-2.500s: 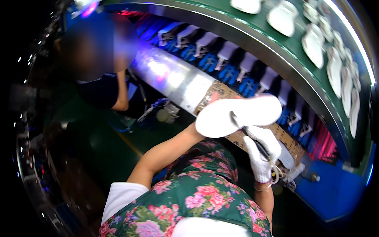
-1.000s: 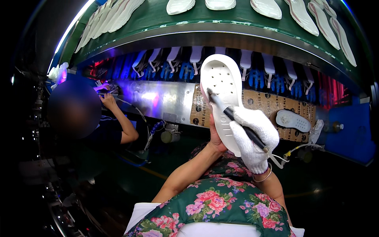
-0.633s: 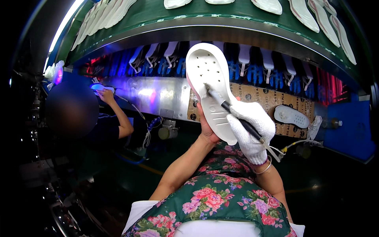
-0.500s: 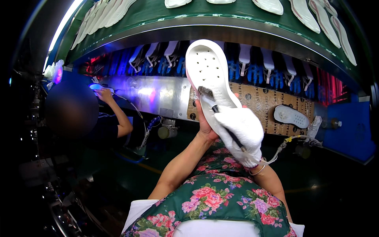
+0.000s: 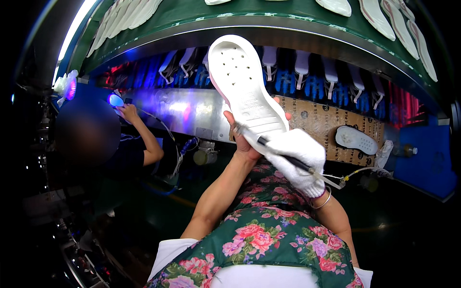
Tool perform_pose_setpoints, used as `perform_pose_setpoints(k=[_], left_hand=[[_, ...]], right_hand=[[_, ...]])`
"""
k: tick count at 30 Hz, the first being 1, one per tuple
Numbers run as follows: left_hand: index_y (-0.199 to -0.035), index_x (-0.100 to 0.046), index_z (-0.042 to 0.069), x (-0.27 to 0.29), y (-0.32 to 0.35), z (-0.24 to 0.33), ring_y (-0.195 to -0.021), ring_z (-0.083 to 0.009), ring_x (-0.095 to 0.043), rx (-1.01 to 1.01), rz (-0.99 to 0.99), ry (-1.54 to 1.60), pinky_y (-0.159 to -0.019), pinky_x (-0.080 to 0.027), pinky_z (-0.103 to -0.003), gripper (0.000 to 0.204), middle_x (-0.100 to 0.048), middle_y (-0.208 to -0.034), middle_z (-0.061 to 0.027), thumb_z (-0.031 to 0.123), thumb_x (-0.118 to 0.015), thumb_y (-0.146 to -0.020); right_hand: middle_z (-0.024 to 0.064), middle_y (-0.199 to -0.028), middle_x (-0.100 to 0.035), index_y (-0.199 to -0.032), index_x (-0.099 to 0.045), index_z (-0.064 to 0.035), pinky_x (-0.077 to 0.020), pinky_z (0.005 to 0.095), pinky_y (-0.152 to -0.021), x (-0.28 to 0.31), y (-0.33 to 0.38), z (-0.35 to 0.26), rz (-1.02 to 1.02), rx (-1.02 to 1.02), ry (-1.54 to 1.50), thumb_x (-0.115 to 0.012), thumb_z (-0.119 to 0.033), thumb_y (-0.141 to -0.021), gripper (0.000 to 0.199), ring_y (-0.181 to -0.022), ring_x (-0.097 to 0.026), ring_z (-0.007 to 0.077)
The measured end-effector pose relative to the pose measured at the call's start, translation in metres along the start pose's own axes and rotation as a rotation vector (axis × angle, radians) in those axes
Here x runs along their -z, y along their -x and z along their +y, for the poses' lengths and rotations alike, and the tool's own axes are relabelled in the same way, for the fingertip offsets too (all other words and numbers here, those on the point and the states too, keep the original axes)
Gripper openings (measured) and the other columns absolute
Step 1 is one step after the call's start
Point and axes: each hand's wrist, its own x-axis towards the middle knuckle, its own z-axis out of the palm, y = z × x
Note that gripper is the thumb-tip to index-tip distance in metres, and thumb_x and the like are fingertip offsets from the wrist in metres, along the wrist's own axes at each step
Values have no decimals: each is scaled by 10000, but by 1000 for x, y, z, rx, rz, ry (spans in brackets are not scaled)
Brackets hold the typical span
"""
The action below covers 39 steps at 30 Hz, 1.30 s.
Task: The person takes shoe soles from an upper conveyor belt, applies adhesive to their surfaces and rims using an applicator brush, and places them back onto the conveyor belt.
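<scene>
A white shoe sole (image 5: 248,96), its inner face up and dotted with small holes at one end, is tilted in front of me. My bare left hand (image 5: 244,143) grips it from below, with fingertips showing at both edges. A white knit glove covers my right hand (image 5: 298,161), which is closed round the dark handle of a brush (image 5: 294,161). A thin tube (image 5: 333,180) runs off from the brush's rear end. The bristles are smeared by motion at the sole's near left edge; whether they touch it I cannot tell.
Another sole (image 5: 356,139) lies on printed cardboard (image 5: 312,117) over the metal bench (image 5: 163,103). Above, a green conveyor (image 5: 269,10) carries several soles; pale, strapped pieces hang beneath. At left, a person's hand (image 5: 128,113) holds a blue-lit piece. A blue panel (image 5: 425,158) stands right.
The sole has moved up and left with my left hand. The brush has gone from the sole's middle toward its near left edge. The other person's lit piece has tilted.
</scene>
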Motion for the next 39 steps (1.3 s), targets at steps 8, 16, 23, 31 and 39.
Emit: perform_pose_setpoints(k=[8, 16, 23, 31, 39], left_hand=[[-1515, -293, 131, 7, -4, 10, -1122, -481, -594, 111, -298, -79, -887, -534, -624, 1148, -496, -1397, -197, 933, -437, -706], [-1538, -255, 147, -1, -7, 27, -1143, -452, -566, 121, -144, -3, -869, -529, -628, 1090, -411, -1464, -198, 845, -547, -752], [-1528, -261, 71, 3, -12, 41, -1024, -474, -623, 213, -217, -180, -797, -590, -538, 1167, -459, -1380, -300, 803, -650, -707], [-1472, -379, 76, -14, -15, 47, -869, -415, -620, 279, -241, -279, -683, -545, -452, 1166, -535, -1228, -288, 836, -680, -640], [-1497, -369, 106, -12, -20, 59, -886, -451, -632, 486, -203, -331, -731, -540, -476, 1013, -505, -1276, -327, 695, -691, -739]], right_hand=[[109, -936, -732, -947, -751, -65, -550, 347, -769, 4, 5, 0, -151, 3, -63, -813, -31, -717, 241, -849, -709, 263], [85, -903, -725, -979, -747, -110, -546, 355, -703, 1, 5, 3, -212, 92, 53, -803, -51, -753, 240, -791, -690, 277], [85, -934, -731, -987, -755, -115, -548, 334, -706, 1, 8, 10, -174, 73, 157, -801, -70, -762, 233, -805, -694, 259], [117, -972, -739, -985, -751, -50, -558, 324, -769, 10, 12, 1, -138, -219, -87, -796, -35, -763, 227, -859, -714, 242], [101, -945, -733, -1016, -733, -88, -550, 358, -703, -2, 18, 0, -241, 162, 99, -777, -18, -744, 284, -792, -692, 272]])
